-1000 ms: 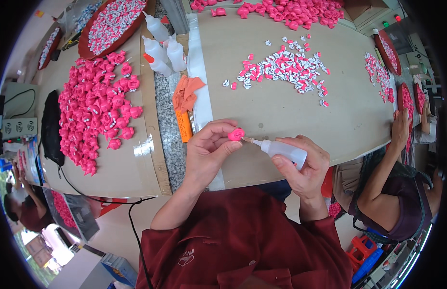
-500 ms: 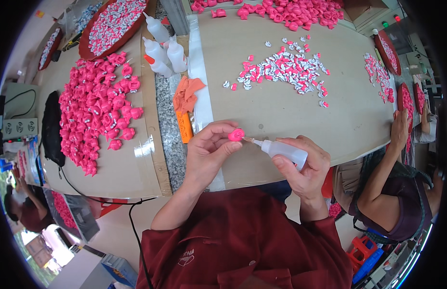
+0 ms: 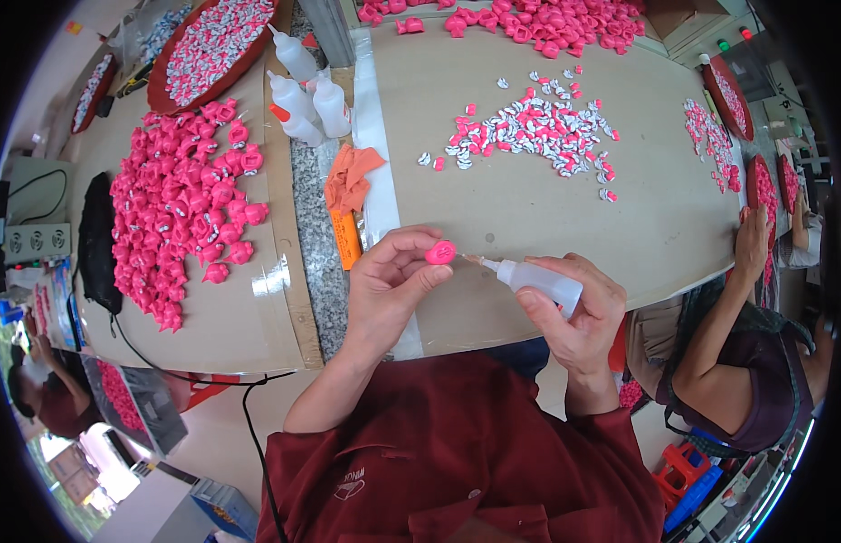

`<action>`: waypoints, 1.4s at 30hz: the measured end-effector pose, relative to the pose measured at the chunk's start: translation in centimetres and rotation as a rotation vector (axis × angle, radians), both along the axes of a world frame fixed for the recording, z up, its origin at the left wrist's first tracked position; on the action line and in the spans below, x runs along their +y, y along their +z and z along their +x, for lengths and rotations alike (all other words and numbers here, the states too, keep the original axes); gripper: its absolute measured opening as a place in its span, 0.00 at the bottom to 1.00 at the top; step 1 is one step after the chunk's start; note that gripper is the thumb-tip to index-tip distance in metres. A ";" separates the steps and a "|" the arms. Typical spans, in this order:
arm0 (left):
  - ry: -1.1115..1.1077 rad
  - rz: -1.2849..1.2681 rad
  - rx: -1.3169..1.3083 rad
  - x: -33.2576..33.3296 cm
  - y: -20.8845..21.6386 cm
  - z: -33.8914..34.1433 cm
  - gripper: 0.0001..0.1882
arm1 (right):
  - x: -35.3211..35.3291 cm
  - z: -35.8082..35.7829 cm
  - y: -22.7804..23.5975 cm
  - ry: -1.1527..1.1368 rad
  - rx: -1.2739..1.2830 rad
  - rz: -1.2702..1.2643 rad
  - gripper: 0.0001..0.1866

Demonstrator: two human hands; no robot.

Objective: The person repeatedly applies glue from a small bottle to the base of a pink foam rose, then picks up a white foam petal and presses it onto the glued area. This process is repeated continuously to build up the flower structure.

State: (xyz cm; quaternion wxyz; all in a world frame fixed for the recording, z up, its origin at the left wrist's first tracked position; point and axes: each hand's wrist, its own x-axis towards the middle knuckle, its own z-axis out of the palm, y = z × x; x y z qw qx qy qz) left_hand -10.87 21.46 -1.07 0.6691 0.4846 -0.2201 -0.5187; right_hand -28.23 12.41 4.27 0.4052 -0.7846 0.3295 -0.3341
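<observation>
Between the thumb and fingers of my left hand (image 3: 392, 274) is a small rounded pink plastic piece (image 3: 440, 252). My right hand (image 3: 579, 310) is wrapped round a translucent white squeeze bottle (image 3: 545, 284), tilted so its thin nozzle points left at the pink piece. A small gap separates the tip from the piece. Beyond my hands, a loose spread of small pink and white parts (image 3: 538, 131) lies on the tan tabletop (image 3: 493, 317). To the left, a big heap of pink plastic figures (image 3: 181, 208) covers part of another board.
Several squeeze bottles (image 3: 332, 107) stand on the granite strip, near an orange cloth (image 3: 351, 176) and an orange box (image 3: 345, 238). A round red tray (image 3: 212, 52) of small parts is at far left. More pink figures (image 3: 547, 27) lie at the back. A co-worker's arm (image 3: 728, 299) is at right.
The bottle in my right hand has drawn slightly right, so its nozzle tip has come away from the pink piece. My left hand has turned the piece a little.
</observation>
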 end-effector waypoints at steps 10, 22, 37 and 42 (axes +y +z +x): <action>0.012 -0.048 -0.034 0.4 -0.5 0.2 0.14 | -0.4 0.1 -0.4 -0.046 -0.191 0.177 0.15; 0.067 -0.103 -0.183 0.5 -0.2 0.3 0.14 | -0.3 -0.1 -0.4 0.058 -0.061 0.128 0.14; -0.029 0.032 0.120 1.3 0.2 0.2 0.12 | -1.5 2.1 -2.2 -0.044 -0.311 0.592 0.13; -0.076 -0.003 0.156 1.7 -0.1 0.0 0.13 | -2.3 4.2 -4.4 -0.023 -0.001 0.174 0.15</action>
